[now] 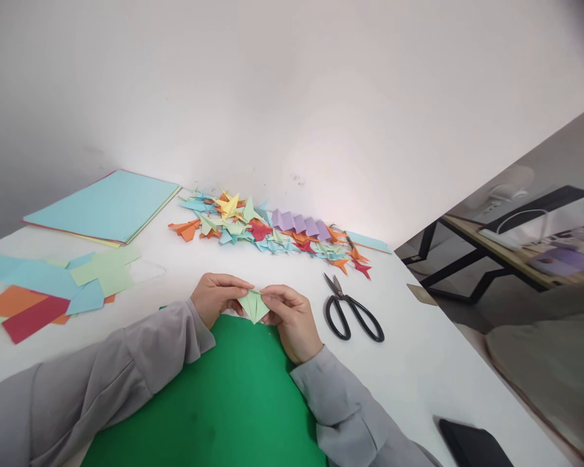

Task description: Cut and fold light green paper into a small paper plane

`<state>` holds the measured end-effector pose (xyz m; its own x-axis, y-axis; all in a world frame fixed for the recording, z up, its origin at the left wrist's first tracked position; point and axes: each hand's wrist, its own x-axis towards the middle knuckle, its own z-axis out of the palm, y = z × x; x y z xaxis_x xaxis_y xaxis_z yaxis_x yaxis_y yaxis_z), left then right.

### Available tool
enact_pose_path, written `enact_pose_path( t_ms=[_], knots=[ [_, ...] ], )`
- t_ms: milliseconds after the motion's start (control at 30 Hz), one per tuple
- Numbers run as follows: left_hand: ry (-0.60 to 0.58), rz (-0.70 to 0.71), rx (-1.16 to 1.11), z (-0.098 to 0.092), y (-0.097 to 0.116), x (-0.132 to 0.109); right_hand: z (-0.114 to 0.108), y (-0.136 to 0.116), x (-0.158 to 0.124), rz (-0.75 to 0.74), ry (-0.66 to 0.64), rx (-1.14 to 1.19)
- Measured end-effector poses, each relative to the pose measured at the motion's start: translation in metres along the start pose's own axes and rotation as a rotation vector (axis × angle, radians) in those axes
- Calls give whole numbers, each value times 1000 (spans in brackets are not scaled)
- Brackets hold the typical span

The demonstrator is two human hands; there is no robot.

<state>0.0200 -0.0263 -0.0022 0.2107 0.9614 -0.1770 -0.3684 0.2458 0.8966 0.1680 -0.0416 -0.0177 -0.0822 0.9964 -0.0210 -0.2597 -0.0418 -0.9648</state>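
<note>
Left hand [215, 298] and right hand [294, 321] pinched light-green folded paper [254, 309] between closed fingers [233, 281], scissors [355, 318] at its three o'clock; uneven tugging risked tearing it.

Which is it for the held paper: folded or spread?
Folded: the paper shows creases and flaps and tapers to a point, pinched by left hand and right hand.

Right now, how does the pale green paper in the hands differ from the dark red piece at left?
The pale green paper is folded and creased; the dark red piece looks flat. The left hand and right hand hold the pale green paper, while the dark red piece lies away from them. Both are paper.
</note>
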Motion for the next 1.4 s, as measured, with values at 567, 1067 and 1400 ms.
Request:
enact_pose_path(
  t_ms=[567,1067,1400],
  knots=[
    [-76,31,255,-2,-4,0,1,-1,0,10,-70,-36],
    [-38,108,261,3,-2,-3,0,3,1,21,-102,-29],
    [-27,141,294,2,-2,-3,5,-1,-1,-14,-74,-209]
  ],
)
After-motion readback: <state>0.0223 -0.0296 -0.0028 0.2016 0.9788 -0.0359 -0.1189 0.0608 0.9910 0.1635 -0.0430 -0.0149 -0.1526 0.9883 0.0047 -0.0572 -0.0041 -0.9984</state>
